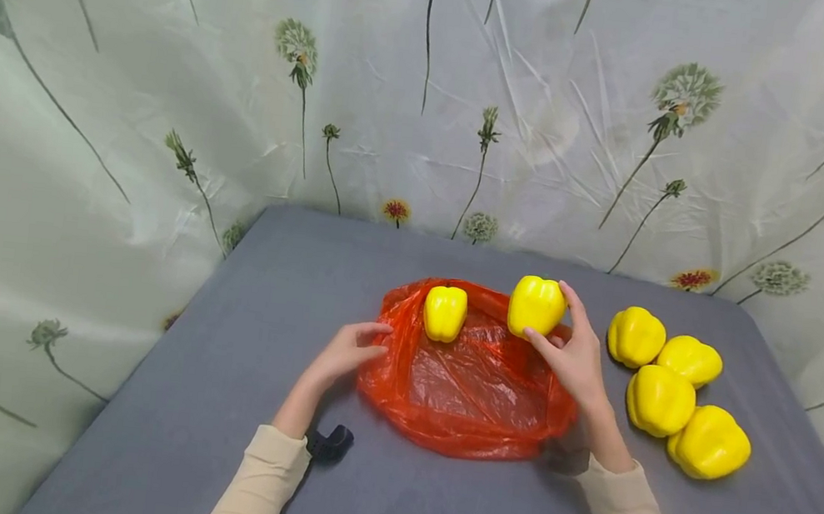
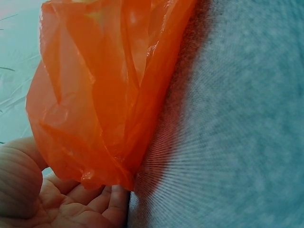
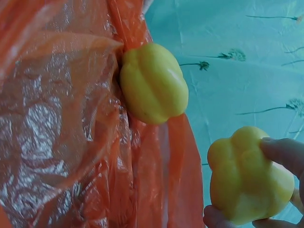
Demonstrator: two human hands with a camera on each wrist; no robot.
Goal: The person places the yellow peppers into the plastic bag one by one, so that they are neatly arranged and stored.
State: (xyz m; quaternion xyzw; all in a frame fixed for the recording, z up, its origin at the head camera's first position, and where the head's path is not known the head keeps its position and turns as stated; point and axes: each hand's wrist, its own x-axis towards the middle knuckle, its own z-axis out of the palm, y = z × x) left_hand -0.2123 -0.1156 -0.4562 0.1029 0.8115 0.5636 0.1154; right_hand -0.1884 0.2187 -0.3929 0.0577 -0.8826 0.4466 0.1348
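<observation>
My right hand (image 1: 573,359) holds a yellow bell pepper (image 1: 537,306) between thumb and fingers, over the right back part of a red plastic bag (image 1: 464,442). The right wrist view also shows this held pepper (image 3: 249,175), with fingertips on its sides. Another yellow bell pepper (image 1: 444,314) lies in the bag toward its back left, seen too as a pepper (image 3: 154,84) against the bag's film. The bag is spread with its mouth wide. My left hand (image 1: 343,356) is at the bag's left side, thumb and fingers apart, fingertips right at the film (image 2: 90,109).
Several more yellow bell peppers (image 1: 661,400) lie in a group on the grey table (image 1: 215,404), right of my right hand. A dark strap piece (image 1: 332,443) is at my left wrist. Behind the table hangs a pale curtain (image 1: 371,77) printed with dandelions.
</observation>
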